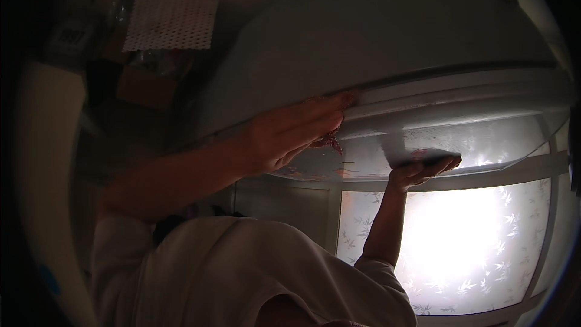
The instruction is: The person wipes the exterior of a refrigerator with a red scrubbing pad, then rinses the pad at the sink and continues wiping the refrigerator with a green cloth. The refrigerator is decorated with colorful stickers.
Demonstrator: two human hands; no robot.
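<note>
My left hand (290,134) reaches in from the left and presses a reddish, glittery cloth or scrubber (333,141) against the ridged edge of a large grey appliance (363,41). Parts of that cloth stick out past the fingertips and below the fingers; the rest is hidden under the hand. Farther right, my right hand (424,172) lies with extended fingers and a spread thumb against the glossy lower face (463,141) of the appliance, near its bottom edge in the picture. A small pink mark (418,153) shows just above that hand.
A white perforated sheet (170,22) lies at the upper left above a brown box (145,86) and clear plastic. A pale panel (45,168) bounds the far left. Behind my right arm is a bright frosted window (454,240) with leaf patterns. Much of the left is dark.
</note>
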